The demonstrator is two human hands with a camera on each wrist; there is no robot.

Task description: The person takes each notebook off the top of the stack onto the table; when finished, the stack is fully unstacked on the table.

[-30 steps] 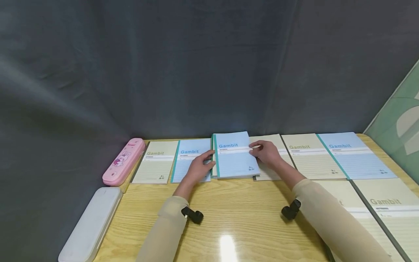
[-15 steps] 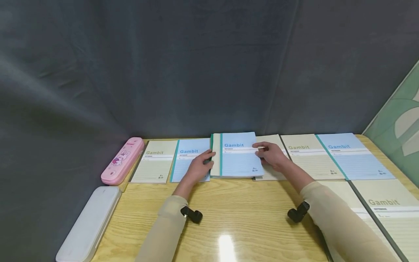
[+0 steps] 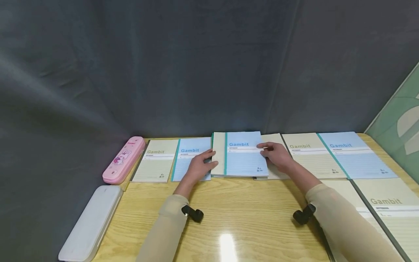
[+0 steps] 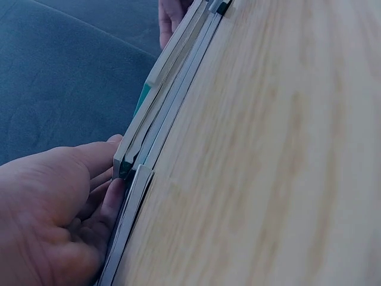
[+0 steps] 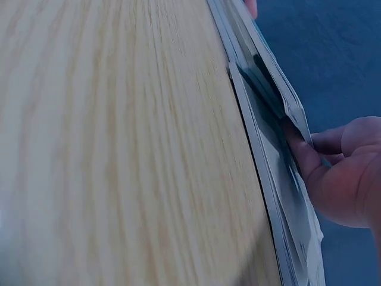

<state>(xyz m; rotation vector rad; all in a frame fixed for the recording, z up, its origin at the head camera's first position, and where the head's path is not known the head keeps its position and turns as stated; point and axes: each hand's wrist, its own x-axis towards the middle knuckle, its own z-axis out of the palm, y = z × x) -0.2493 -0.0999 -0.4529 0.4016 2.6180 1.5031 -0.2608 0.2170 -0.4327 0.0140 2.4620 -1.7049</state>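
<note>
In the head view, a blue Gambit notebook point(image 3: 247, 160) with a teal spine strip lies on top of a small pile at the table's back edge. Left of it shows a strip of a cream notebook point(image 3: 218, 154) underneath. My left hand point(image 3: 199, 167) holds the pile's left edge between thumb and fingers, as the left wrist view shows at the notebook ends. My right hand point(image 3: 276, 156) pinches the blue notebook's right edge. In the right wrist view that edge is raised over a lower notebook point(image 5: 271, 149), with the thumb under it.
Left of the pile lie a cream notebook point(image 3: 157, 160) and another blue notebook point(image 3: 183, 165). A pink pencil case point(image 3: 122, 162) and a white case point(image 3: 91, 222) line the table's left edge. Several more notebooks cover the right side. A dark curtain point(image 3: 209, 65) hangs behind.
The blue notebook has slid rightward with my right hand, baring a wider cream strip at its left. My left hand stays at the pile's left edge.
</note>
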